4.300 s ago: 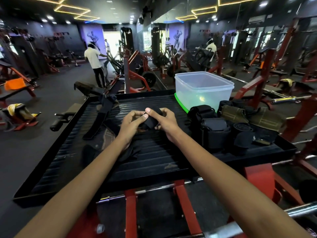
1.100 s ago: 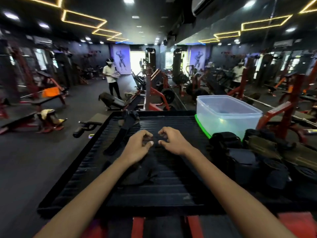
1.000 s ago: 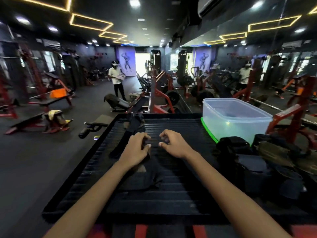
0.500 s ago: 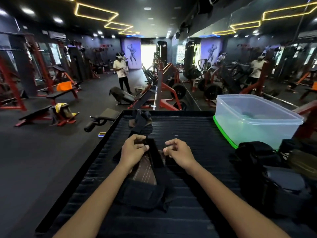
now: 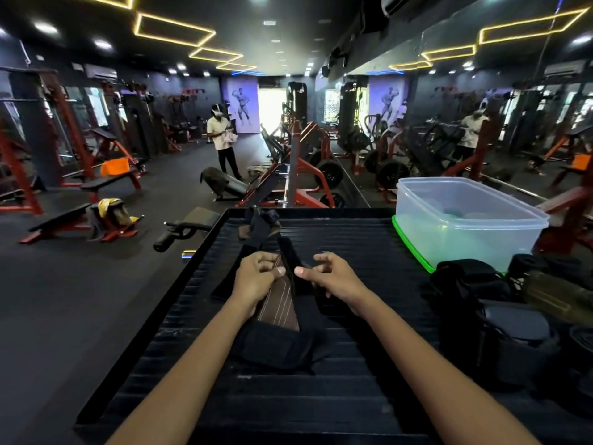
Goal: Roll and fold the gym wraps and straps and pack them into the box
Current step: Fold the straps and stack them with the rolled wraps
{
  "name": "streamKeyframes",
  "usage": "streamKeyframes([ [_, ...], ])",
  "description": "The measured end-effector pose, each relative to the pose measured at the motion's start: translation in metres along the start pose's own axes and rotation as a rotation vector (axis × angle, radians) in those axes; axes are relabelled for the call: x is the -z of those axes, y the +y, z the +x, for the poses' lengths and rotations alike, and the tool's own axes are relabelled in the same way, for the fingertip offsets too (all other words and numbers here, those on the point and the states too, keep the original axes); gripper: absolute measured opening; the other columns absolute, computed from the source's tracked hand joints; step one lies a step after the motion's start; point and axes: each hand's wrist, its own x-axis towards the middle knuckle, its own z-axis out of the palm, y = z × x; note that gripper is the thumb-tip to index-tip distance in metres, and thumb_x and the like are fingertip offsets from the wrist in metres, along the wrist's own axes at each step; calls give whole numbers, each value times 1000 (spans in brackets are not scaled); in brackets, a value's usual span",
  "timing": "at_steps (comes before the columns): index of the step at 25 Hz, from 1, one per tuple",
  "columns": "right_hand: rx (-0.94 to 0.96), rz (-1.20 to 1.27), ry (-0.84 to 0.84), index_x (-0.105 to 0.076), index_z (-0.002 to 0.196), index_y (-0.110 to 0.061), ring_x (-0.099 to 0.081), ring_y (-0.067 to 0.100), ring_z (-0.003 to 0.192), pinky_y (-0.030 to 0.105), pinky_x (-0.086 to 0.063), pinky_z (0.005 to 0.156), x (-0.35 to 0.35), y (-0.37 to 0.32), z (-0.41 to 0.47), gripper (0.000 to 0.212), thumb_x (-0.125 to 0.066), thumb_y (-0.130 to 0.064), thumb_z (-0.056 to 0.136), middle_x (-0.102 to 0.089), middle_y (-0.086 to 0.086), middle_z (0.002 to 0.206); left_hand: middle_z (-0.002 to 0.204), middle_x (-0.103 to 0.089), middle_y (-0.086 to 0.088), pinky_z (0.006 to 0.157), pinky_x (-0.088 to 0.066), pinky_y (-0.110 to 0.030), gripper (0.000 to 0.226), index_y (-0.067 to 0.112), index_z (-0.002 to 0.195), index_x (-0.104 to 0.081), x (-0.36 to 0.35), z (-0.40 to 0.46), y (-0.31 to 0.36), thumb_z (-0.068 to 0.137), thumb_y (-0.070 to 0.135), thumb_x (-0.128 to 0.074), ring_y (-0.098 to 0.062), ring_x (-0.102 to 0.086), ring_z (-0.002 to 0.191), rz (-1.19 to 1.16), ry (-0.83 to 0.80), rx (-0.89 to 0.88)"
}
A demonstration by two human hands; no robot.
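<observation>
A black strap with a brown stitched section (image 5: 279, 311) lies lengthwise in the middle of the black ribbed tray (image 5: 353, 245). My left hand (image 5: 255, 279) pinches its upper part with thumb and curled fingers. My right hand (image 5: 333, 277) grips the black band just right of it. The strap's wide padded end (image 5: 276, 346) lies flat between my forearms. The translucent box (image 5: 465, 226) stands on a green lid at the tray's far right corner. Another dark strap (image 5: 260, 223) lies at the far edge.
A heap of rolled and folded black and olive wraps (image 5: 500, 303) fills the tray's right side. Beyond the tray are red gym machines, benches and a barbell rack. A person in a white shirt (image 5: 223, 139) stands far back on the gym floor.
My view has shifted slightly, and the box now sits further right. Both hands have gone from flat on the strap to lifting and gripping its upper end, exposing the brown stitched section.
</observation>
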Motion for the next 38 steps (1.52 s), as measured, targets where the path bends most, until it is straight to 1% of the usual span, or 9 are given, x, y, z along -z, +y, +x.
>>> streamKeyframes([
  [4, 0, 140, -72, -51, 120, -17, -65, 11, 93, 24, -49, 73, 10, -8, -8, 64, -84, -38, 69, -65, 1, 109, 83, -66, -2, 82, -52, -41, 17, 21, 84, -57, -19, 11, 15, 86, 5, -65, -20, -63, 82, -147, 145, -79],
  [8, 179, -165, 21, -60, 104, -15, -63, 12, 91, 28, -50, 81, 16, -10, -8, 37, -81, -16, 73, -68, -2, 98, 88, -62, 1, 76, -49, -28, 23, 22, 90, -50, -38, 14, 28, 91, 1, -56, -17, -59, 85, -392, 197, -154],
  [11, 235, -89, 208, -60, 74, -20, -57, 10, 69, 27, -43, 67, 25, -10, -4, 15, -73, -15, 82, -61, -6, 70, 92, -58, 11, 76, -44, -15, 21, 22, 104, -47, -31, 14, 24, 92, 13, -60, -2, -57, 85, -61, 60, -259],
  [15, 177, 16, 224, -64, 76, -18, -58, 12, 73, 33, -44, 73, 36, 0, 2, 13, -68, -13, 86, -63, -5, 72, 76, -61, 8, 59, -39, -8, 22, 16, 96, -63, -17, 15, 12, 85, 34, -69, -2, -56, 70, 425, -274, -238],
  [24, -125, 75, 622, -53, 113, -5, -67, 22, 73, 26, -49, 60, 47, 3, -1, 25, -61, -13, 91, -66, 15, 107, 91, -63, -1, 80, -41, -18, 43, 15, 110, -59, -9, 17, 5, 74, 2, -77, -14, -61, 93, 352, -350, -178],
  [27, -165, -609, 600, -43, 126, -14, -46, 32, 118, 38, -42, 87, 52, 4, -9, 55, -73, -25, 82, -44, 12, 128, 91, -63, 3, 93, -39, -26, 52, 24, 119, -54, -10, 18, 6, 78, -2, -72, -13, -60, 100, 319, -366, -237],
  [29, 41, -866, 530, -56, 117, -18, -40, 27, 119, 40, -37, 94, 49, 2, -10, 41, -71, -31, 81, -46, 6, 124, 90, -63, 4, 93, -38, -25, 53, 29, 120, -53, -9, 19, 6, 80, -4, -68, -11, -59, 101, 243, -360, -290],
  [33, 249, -840, 244, -72, 101, -18, -48, 21, 108, 35, -33, 90, 39, -6, -12, 22, -62, -34, 88, -64, -1, 97, 96, -61, 8, 96, -41, -30, 40, 27, 113, -57, -12, 14, 4, 84, 1, -66, -7, -55, 100, 257, -230, -363],
  [38, 304, -597, 133, -39, 144, -36, -63, 28, 101, 40, -49, 88, 32, 0, -6, 58, -60, -33, 90, -70, 11, 107, 114, -42, 4, 93, -36, -39, 38, 20, 109, -52, -33, 3, 1, 81, 37, -71, -16, -36, 111, 624, 139, -348],
])
